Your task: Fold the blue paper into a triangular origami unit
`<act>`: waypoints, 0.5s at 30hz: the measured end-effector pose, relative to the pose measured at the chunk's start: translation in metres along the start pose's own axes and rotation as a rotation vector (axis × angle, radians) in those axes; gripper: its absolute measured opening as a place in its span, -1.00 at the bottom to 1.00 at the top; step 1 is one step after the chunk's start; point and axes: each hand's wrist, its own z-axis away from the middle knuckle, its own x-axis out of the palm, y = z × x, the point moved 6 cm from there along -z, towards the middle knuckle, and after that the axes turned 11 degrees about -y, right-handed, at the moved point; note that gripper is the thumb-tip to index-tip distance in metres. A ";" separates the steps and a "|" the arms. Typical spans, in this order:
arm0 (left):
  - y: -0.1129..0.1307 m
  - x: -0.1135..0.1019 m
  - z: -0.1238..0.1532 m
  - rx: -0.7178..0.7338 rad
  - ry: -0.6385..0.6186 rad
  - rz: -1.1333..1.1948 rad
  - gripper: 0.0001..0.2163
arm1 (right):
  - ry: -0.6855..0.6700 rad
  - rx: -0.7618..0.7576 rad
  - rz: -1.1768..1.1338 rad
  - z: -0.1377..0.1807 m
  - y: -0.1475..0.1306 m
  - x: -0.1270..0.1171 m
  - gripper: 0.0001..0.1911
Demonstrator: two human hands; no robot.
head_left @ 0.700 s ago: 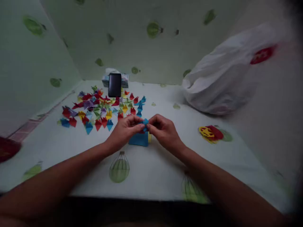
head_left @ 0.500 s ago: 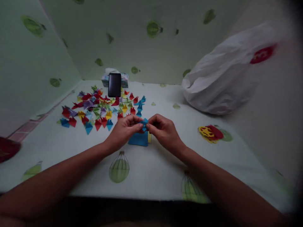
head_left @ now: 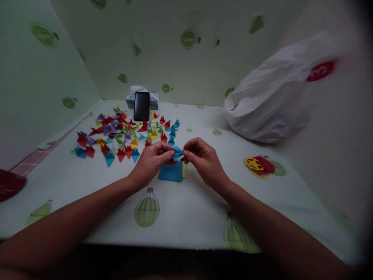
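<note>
Between my two hands is a small folded piece of blue paper, partly covered by the fingers. My left hand pinches its left side between thumb and fingers. The right end is pinched by my right hand. Just below the hands lies a stack of square blue paper, with a strip of yellow paper showing at its right edge. Many folded paper cranes in red, blue, yellow, purple and green spread over the table beyond my left hand.
A black phone leans against a tissue box at the back. On the right stand a white plastic bag and, nearer, red and yellow cut-out pieces. A dark red object sits at the left edge.
My right hand has shifted slightly up and to the right, and more of the folded blue paper shows between the fingers. The left hand stays almost in place.
</note>
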 end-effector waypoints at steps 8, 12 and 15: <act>-0.003 -0.001 0.001 0.055 0.054 0.031 -0.75 | -0.005 0.135 -0.172 -0.001 0.014 0.004 -0.76; -0.007 0.001 0.002 0.029 0.046 0.032 -0.75 | -0.014 0.201 -0.214 0.000 0.021 0.005 -0.75; -0.009 0.003 0.004 0.018 0.038 0.040 -0.75 | -0.010 0.216 -0.213 0.000 0.022 0.005 -0.76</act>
